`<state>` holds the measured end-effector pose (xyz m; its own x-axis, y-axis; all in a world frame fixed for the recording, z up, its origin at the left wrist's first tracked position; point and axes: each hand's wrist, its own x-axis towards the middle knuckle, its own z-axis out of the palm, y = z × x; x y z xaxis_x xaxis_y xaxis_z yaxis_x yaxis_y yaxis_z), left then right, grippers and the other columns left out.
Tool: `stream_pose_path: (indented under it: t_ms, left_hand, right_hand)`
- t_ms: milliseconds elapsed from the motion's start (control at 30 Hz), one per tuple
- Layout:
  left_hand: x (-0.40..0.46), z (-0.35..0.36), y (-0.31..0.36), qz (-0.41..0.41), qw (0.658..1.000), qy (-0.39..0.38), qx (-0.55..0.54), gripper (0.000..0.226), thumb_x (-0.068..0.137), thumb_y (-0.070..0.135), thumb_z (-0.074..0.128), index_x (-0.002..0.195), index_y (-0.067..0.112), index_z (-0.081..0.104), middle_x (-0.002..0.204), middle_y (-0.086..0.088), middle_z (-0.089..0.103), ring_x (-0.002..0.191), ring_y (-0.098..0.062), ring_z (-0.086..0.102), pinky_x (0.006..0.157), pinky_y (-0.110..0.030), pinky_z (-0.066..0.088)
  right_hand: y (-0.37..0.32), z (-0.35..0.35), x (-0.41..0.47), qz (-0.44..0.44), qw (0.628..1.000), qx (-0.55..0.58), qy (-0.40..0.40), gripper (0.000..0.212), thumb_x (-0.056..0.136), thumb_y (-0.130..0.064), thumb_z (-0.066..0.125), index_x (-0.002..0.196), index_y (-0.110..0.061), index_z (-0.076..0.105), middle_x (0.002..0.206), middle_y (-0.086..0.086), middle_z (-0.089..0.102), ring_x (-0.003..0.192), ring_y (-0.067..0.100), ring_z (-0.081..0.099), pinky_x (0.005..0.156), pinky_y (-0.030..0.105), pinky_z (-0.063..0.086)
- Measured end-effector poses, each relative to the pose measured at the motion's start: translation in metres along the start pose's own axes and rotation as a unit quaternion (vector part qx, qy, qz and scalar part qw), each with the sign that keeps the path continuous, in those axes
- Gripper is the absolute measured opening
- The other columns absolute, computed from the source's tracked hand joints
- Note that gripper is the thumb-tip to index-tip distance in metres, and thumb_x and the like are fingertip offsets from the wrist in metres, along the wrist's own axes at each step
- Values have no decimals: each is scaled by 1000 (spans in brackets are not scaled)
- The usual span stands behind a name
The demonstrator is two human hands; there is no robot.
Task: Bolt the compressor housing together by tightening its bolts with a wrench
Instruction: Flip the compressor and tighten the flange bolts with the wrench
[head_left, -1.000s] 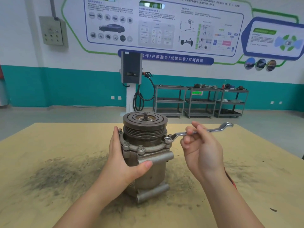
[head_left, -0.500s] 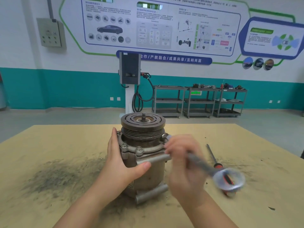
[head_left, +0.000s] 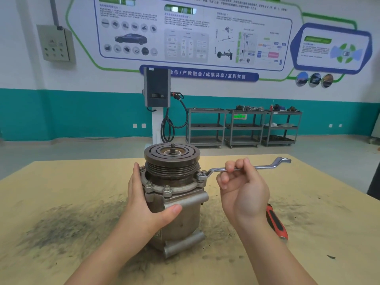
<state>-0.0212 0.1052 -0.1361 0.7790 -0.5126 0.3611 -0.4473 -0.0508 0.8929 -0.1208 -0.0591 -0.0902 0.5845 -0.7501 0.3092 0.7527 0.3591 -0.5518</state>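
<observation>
Compressor (head_left: 176, 204) upright on the table (head_left: 61, 182), steadied by the left hand (head_left: 144, 204), fingers wrapped round its left side and thumb across the front. The wrench (head_left: 265, 166) runs rightward from the compressor, near level, ring end seated on the right flange bolt (head_left: 202, 175). The right hand (head_left: 242, 190) pinches the shank mid-length, right of that bolt; the coming stroke likely pivots about it.

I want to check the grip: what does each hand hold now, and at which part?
Right hand pinches the wrench at mid-shaft. Left hand grips the compressor housing around its side.
</observation>
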Motion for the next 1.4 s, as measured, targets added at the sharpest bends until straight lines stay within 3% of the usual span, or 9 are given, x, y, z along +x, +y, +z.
stream_pose_path:
  t_ms: [133,300,500,600,767,1000,1267,1333,1400]
  left_hand:
    - [1,1,-3,4,1000,4,5,138,50,68,80,148,56,-16,162,26,6,137,2,24,112,-26,21]
    - [1,1,-4,4,1000,7,14,135,46,67,77,144,60,-16,162,24,8,141,-2,28,112,-26,25]
    - [0,1,0,8,1000,8,8,130,41,72,75,135,67,-14,162,23,13,142,-6,33,114,-31,29]
    - [0,0,1,6,1000,5,6,131,40,73,74,136,65,-14,163,22,12,145,-8,29,119,-36,27]
    - [0,-2,0,3,1000,-2,9,142,40,73,75,151,53,-11,161,27,9,145,-4,25,119,-34,24]
    - [6,-11,-2,11,1000,-17,16,134,47,66,76,153,50,-5,159,24,21,142,-4,31,111,-25,28]
    - [6,-11,-5,9,1000,-14,17,133,45,73,72,149,57,-9,160,26,16,141,-2,29,108,-25,26]
    - [6,-11,-7,13,1000,-11,14,130,45,74,73,145,62,-9,159,29,16,139,0,29,107,-23,26]
    - [7,-11,-8,19,1000,-13,6,129,44,77,75,143,64,-7,160,28,17,142,-2,31,110,-26,28]
  right_hand:
    - [12,3,-17,-154,986,-67,-17,42,100,-19,38,62,-21,54,61,2,54,46,18,45,47,23,38]
    - [31,8,-37,-334,919,-189,-88,29,99,-24,40,77,-34,57,69,-6,56,50,18,47,53,27,41]
    - [40,8,-48,-399,849,-283,-199,23,105,-33,39,89,-25,53,83,-8,56,61,16,56,59,27,45]
    - [24,11,-40,-359,893,-221,-159,29,103,-25,39,81,-32,58,74,-3,58,52,17,53,54,25,44]
    - [0,8,-16,-130,984,-109,-52,54,103,-17,37,56,-24,62,59,2,57,42,16,46,41,22,36]
    - [-6,1,9,110,993,1,-48,33,104,-19,35,73,-10,46,59,3,55,42,12,43,38,19,35]
    - [13,4,-16,-163,977,-121,-65,35,98,-35,43,71,-16,55,65,2,60,43,17,52,42,23,41]
    - [21,5,-24,-246,954,-160,-54,36,101,-30,43,69,-28,60,66,0,60,45,19,53,45,24,42]
    - [29,5,-34,-360,896,-236,-109,31,101,-30,45,76,-29,62,71,-1,59,53,20,55,53,26,45]
